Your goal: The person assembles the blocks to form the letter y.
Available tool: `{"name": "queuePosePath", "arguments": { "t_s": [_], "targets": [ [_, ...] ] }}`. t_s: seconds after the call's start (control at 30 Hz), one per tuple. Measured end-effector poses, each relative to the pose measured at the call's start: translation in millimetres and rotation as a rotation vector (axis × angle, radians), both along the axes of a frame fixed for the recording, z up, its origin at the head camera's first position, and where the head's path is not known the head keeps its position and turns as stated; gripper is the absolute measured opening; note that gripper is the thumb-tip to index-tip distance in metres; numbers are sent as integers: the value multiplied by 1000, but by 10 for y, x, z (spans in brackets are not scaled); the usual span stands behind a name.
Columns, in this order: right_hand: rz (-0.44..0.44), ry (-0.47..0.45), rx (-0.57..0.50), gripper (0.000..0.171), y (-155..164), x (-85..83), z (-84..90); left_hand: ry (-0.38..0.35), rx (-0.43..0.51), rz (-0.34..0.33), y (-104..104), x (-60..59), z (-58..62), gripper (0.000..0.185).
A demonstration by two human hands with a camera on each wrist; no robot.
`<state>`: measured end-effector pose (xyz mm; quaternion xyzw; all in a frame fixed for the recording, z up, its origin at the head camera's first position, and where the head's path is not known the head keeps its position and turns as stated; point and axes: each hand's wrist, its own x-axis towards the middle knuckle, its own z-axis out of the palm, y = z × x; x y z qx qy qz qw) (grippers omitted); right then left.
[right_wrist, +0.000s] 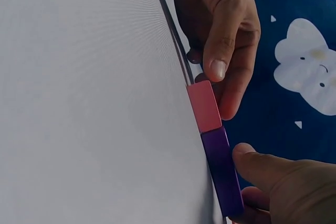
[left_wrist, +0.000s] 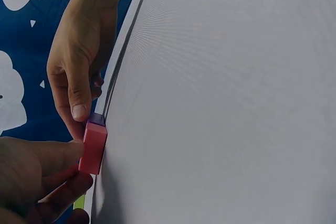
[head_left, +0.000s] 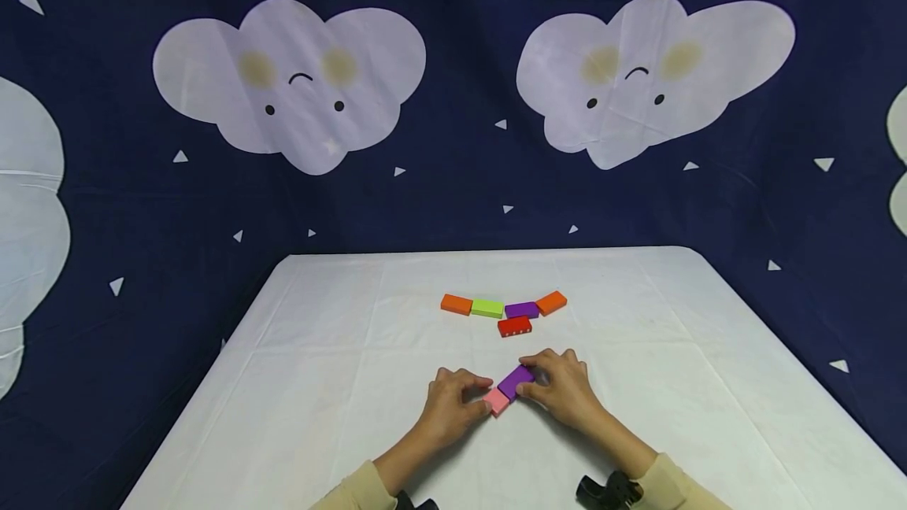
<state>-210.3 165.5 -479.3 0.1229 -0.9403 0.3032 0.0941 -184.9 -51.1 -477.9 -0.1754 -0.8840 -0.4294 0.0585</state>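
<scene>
Just in front of the person, a pink block (head_left: 497, 401) and a purple block (head_left: 516, 382) lie end to end on a slant, touching. My left hand (head_left: 452, 406) pinches the pink block between thumb and index finger. On the other side, my right hand (head_left: 563, 388) holds the purple block, index finger at its far end and thumb along its near side. In the right wrist view the pink block (right_wrist: 205, 106) meets the purple block (right_wrist: 223, 171) squarely. The left wrist view shows mostly the end of the pink block (left_wrist: 93, 148), with the purple one largely hidden behind it.
Farther back, a shallow curved row holds an orange block (head_left: 457, 304), a lime green block (head_left: 487, 308), another purple block (head_left: 521, 310) and a second orange block (head_left: 552, 303). A red block (head_left: 514, 327) with white dots lies just before it. White cloth covers the table (head_left: 319, 384).
</scene>
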Motion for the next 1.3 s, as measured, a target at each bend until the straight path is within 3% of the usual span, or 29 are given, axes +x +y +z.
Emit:
{"name": "queuePosePath", "arguments": {
  "t_s": [0.7,1.3],
  "targets": [
    [72,60,-21,39,13,-42,-40,36,-33,43,79,22,-9,23],
    [126,21,-24,40,46,-67,-41,69,-61,58,122,56,-18,23]
  ]
}}
